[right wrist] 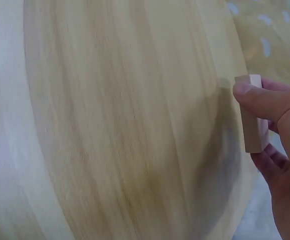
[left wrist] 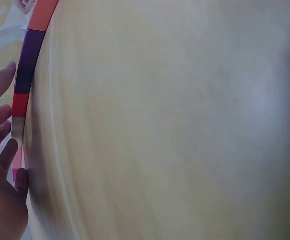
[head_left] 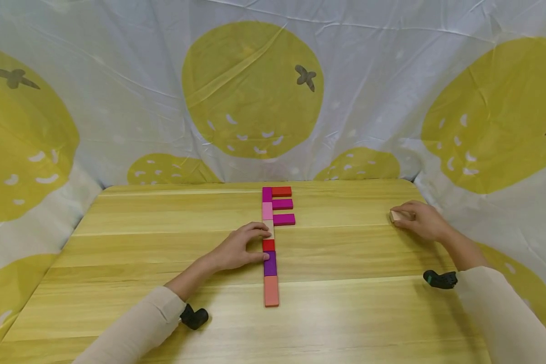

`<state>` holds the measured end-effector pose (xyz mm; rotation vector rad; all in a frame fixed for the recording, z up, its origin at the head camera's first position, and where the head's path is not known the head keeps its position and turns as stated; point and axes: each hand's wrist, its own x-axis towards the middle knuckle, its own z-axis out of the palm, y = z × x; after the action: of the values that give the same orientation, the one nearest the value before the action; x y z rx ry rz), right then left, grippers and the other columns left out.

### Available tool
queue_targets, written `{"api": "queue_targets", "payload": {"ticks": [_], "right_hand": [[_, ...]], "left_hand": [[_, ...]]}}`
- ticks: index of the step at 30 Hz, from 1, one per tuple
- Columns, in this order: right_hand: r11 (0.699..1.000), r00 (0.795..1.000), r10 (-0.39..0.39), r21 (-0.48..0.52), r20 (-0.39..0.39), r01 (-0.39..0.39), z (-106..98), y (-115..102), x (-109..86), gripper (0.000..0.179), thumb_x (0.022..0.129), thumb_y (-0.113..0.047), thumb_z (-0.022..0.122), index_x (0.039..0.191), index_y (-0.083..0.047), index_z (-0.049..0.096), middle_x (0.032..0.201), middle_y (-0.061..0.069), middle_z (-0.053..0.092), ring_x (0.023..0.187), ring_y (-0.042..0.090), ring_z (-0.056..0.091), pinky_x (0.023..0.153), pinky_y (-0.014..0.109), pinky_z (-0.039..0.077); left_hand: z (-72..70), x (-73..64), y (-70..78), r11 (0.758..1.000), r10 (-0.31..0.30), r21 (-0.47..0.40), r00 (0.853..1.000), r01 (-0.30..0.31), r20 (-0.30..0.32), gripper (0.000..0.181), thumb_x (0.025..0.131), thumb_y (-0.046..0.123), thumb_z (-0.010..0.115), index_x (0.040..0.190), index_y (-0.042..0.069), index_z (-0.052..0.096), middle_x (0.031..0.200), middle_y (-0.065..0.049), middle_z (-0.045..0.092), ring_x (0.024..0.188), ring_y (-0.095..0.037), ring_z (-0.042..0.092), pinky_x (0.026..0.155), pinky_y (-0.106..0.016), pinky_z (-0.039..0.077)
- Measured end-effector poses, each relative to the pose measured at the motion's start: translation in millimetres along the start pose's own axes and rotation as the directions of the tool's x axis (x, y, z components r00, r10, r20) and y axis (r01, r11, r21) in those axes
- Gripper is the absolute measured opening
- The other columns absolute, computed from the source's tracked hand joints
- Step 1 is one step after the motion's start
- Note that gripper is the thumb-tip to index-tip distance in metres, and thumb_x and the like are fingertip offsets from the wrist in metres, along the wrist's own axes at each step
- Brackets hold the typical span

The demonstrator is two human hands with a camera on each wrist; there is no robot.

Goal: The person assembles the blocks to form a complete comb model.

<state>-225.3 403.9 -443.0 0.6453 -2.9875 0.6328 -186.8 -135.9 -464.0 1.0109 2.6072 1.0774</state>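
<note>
A column of flat coloured wooden blocks lies end to end on the table: magenta (head_left: pixel 267 194), pink (head_left: pixel 267 211), plain wood (head_left: pixel 270 228), red (head_left: pixel 268 245), purple (head_left: pixel 270 266) and salmon (head_left: pixel 271 291). My left hand (head_left: pixel 238 246) is at the column's left side, thumb at the purple block and fingertips at the plain one, holding nothing. On the right, my right hand (head_left: pixel 424 221) pinches a plain wooden block (right wrist: pixel 252 115) between thumb and fingers. In the head view, that hand partly hides this block.
Three blocks stick out rightward from the column's upper part: a red one (head_left: pixel 282 191) and two magenta ones (head_left: pixel 282 204). The wooden table (head_left: pixel 346 313) ends at a white curtain (head_left: pixel 368 76) with yellow fruit prints. Black wrist devices (head_left: pixel 194 317) sit by both sleeves.
</note>
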Motion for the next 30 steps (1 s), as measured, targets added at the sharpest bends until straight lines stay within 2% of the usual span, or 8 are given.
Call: {"api": "queue_targets", "payload": {"ticks": [4,8,15,22,30], "right_hand": [[0.999,0.999,-0.034,0.01,-0.001,0.034,1,-11,6.5,0.035,0.096,-0.015,0.077,0.127,0.001,0.072,0.115,0.021,0.068,0.075,0.018,0.053,0.069,0.044,0.048],[0.998,0.999,-0.046,0.042,0.009,0.045,2,-23,11.8,0.036,0.096,-0.015,0.077,0.128,0.001,0.071,0.117,0.021,0.067,0.079,0.018,0.056,0.071,0.044,0.05],[0.993,0.996,-0.088,0.082,0.015,0.087,9,-43,22.1,0.036,0.094,-0.013,0.078,0.128,0.001,0.072,0.115,0.017,0.066,0.075,0.016,0.052,0.069,0.04,0.048],[0.985,0.991,-0.123,0.131,0.05,0.116,20,-62,33.8,0.037,0.094,-0.011,0.078,0.128,0.001,0.071,0.115,0.014,0.067,0.08,0.019,0.054,0.071,0.039,0.048],[0.98,0.991,-0.128,0.16,0.048,0.119,38,-82,45.4,0.037,0.093,-0.013,0.08,0.127,-0.002,0.072,0.118,0.013,0.068,0.099,0.028,0.062,0.078,0.044,0.052]], "left_hand": [[0.9,-0.3,-0.1,1.0,0.009,0.002,1.0,-0.009,-0.007,0.052,0.092,0.033,0.082,0.132,0.005,0.068,0.144,-0.007,0.054,0.137,-0.031,0.047,0.116,-0.052,0.035],[1.2,-0.6,-0.2,1.0,0.014,-0.002,1.0,-0.014,-0.009,0.051,0.092,0.032,0.082,0.132,0.005,0.068,0.143,-0.008,0.054,0.137,-0.031,0.048,0.116,-0.052,0.035],[1.9,0.1,-2.7,1.0,0.009,-0.002,1.0,-0.009,-0.007,0.051,0.091,0.032,0.082,0.132,0.005,0.067,0.144,-0.008,0.054,0.138,-0.031,0.046,0.116,-0.052,0.034],[-0.2,0.8,-0.3,1.0,-0.011,-0.011,1.0,0.011,0.006,0.051,0.092,0.032,0.082,0.133,0.007,0.067,0.146,-0.007,0.052,0.14,-0.03,0.043,0.118,-0.051,0.032],[0.4,-1.5,1.0,1.0,-0.009,-0.015,1.0,0.009,0.005,0.051,0.092,0.032,0.081,0.134,0.007,0.067,0.147,-0.008,0.052,0.141,-0.031,0.043,0.117,-0.055,0.031]]}}
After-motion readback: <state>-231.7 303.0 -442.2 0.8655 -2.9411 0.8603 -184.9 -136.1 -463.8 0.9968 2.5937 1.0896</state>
